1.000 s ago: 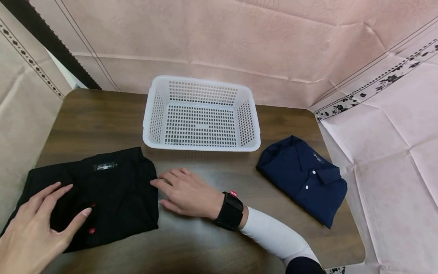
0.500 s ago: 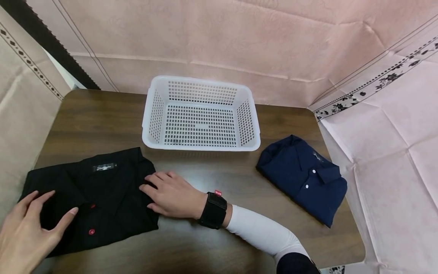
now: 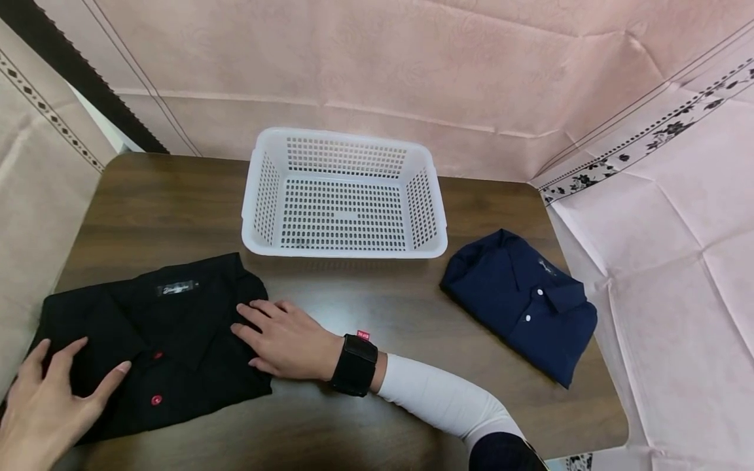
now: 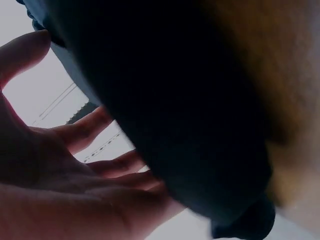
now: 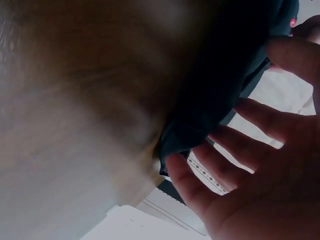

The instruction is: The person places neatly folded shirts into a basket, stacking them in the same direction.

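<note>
I report colours from the head view, its centre as clock hub. At 8 o'clock I record a plain black shirt (image 3: pixel 177 347) with red buttons (image 3: pixel 156 400) and pale lettering on its dark label (image 3: pixel 177 288). At 4, a solid navy shirt (image 3: pixel 501 294), white buttons (image 3: pixel 527 318). Just off the hub towards 11, a white basket (image 3: pixel 344 254), patterned in a grid of openings. The table (image 3: pixel 159 209) is brown wood-grain. At 6, a black wristband (image 3: pixel 355 365) with red tab (image 3: pixel 362 335); at 5, a white sleeve (image 3: pixel 438 396). At 12, a pink cloth (image 3: pixel 383 59); at 2, a black floral border (image 3: pixel 624 157) on white.
</note>
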`<state>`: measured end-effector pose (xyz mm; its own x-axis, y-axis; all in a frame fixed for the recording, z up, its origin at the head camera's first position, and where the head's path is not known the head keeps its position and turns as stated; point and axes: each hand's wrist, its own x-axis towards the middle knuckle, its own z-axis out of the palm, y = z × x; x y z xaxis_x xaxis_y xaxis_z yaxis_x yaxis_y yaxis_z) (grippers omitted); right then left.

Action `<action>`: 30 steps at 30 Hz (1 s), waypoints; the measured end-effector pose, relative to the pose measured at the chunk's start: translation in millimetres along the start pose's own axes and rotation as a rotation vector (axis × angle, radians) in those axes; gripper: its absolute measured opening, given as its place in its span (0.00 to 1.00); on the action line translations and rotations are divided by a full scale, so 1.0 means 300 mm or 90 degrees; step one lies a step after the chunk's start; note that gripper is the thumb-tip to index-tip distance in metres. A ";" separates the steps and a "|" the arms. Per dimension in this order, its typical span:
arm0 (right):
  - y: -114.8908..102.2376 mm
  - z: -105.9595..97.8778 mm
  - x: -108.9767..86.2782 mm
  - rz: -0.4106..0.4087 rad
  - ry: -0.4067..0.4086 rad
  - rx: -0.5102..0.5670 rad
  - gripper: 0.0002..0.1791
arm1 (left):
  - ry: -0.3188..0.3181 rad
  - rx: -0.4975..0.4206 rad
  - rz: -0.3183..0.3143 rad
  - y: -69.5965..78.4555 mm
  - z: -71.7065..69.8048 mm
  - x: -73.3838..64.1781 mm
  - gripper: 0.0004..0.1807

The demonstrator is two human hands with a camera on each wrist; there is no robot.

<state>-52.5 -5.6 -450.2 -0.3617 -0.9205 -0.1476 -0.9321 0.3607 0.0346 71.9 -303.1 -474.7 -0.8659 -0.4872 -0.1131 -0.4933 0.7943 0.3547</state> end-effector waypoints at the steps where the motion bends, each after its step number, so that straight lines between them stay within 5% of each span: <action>1: -0.001 0.006 0.000 0.001 -0.008 -0.001 0.35 | -0.015 0.004 -0.006 -0.003 0.004 0.002 0.49; 14: 0.006 0.045 -0.060 0.013 0.000 -0.018 0.35 | -0.072 0.031 0.018 0.034 0.016 -0.021 0.52; 30: 0.011 0.071 -0.177 0.033 -0.002 -0.005 0.34 | -0.049 0.006 0.135 0.079 0.020 -0.061 0.43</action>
<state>-36.0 47.6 -463.3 -0.4092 -0.9003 -0.1485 -0.9123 0.4064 0.0502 75.4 -273.2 -469.7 -0.9541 -0.2796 -0.1079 -0.2995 0.8795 0.3699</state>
